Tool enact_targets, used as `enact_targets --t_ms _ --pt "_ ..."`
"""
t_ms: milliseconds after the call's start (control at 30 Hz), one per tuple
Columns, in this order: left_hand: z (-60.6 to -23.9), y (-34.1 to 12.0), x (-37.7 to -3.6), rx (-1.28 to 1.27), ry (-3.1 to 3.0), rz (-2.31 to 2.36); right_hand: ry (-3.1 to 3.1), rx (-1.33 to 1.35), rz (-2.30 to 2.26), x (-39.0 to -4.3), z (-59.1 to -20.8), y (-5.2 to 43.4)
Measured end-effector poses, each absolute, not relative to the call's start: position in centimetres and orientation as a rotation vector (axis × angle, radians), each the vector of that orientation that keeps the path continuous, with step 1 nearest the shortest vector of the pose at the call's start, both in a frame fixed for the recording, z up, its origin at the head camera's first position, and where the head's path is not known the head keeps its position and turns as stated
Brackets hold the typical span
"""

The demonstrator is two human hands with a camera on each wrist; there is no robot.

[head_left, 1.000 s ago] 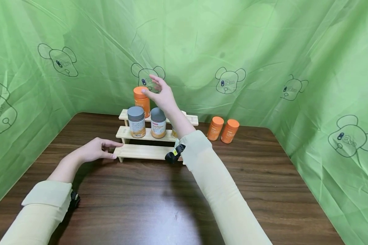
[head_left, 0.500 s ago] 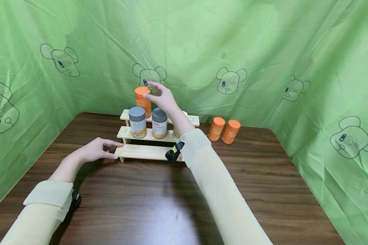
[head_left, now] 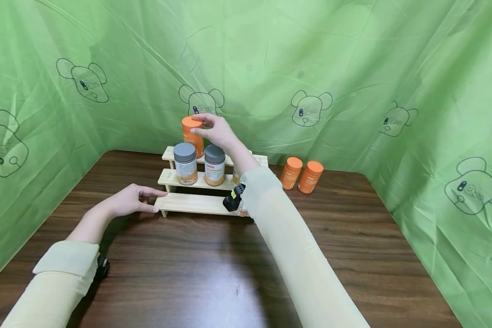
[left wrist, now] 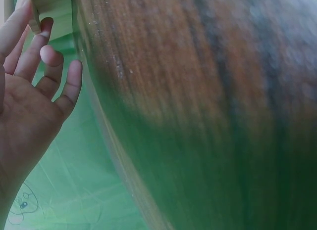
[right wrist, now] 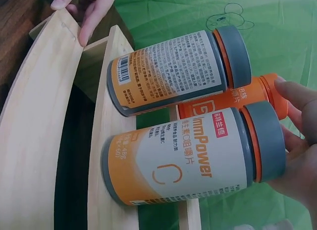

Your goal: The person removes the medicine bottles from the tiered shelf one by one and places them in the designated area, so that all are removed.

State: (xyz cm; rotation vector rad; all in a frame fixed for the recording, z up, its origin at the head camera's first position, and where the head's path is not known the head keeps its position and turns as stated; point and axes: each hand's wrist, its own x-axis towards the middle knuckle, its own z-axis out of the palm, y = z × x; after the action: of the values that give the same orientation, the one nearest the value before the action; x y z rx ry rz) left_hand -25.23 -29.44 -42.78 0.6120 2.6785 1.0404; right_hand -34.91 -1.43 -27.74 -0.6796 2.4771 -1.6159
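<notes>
**Here, one hand on the orange bottle, the other steadying the rack**

Here, in the head view, the right hand (head_left: 219,131) reaches over the three-step pale wooden rack (head_left: 197,204) and its fingertips close round the cap of the tall orange plastic bottle with an orange lid (head_left: 191,135), which stands upright at the left end of the top step. The left hand (head_left: 132,200) lies low on the dark wood-grain desk (head_left: 213,273), fingers relaxed and straight, their tips touching the left end of the bottom step; that looks like bracing, so the light rack does not slide. Two grey-lidded jars with orange-and-white labels (head_left: 199,164) stand side by side on the middle step, in front of the orange bottle. Two more small orange bottles (head_left: 301,174) stand on the desk to the right of the rack, apart from it.

In the left wrist view, the left hand (left wrist: 29,86) shows its palm and loose fingers, one fingertip against a pale wooden corner (left wrist: 52,15).

In the right wrist view, the two grey-lidded jars (right wrist: 183,141) fill the frame, and behind them the orange bottle (right wrist: 237,101) has the right hand's fingers (right wrist: 302,99) on its cap.

A green fabric sheet printed with bear outlines (head_left: 352,68) encloses the desk at the back and on both sides.
</notes>
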Motion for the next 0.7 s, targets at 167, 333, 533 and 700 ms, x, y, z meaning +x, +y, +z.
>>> enact_targets --t_ms 167,333,533,700 --pt "-42.76 -29.47 -25.14 0.618 2.686 1.033 2.499 -0.695 -1.578 -34.97 -27.68 -1.55" --pt "-42.65 -29.52 -24.96 0.622 2.686 1.037 2.531 -0.718 -1.6 -35.22 -27.94 -1.87" --pt "-42.52 -29.66 -24.79 0.632 2.699 1.036 2.58 -0.733 -1.614 -35.2 -28.15 -2.18" --pt "-42.66 -29.64 -24.84 0.63 2.69 1.04 2.562 -0.715 -1.641 -35.04 -28.14 -2.14"
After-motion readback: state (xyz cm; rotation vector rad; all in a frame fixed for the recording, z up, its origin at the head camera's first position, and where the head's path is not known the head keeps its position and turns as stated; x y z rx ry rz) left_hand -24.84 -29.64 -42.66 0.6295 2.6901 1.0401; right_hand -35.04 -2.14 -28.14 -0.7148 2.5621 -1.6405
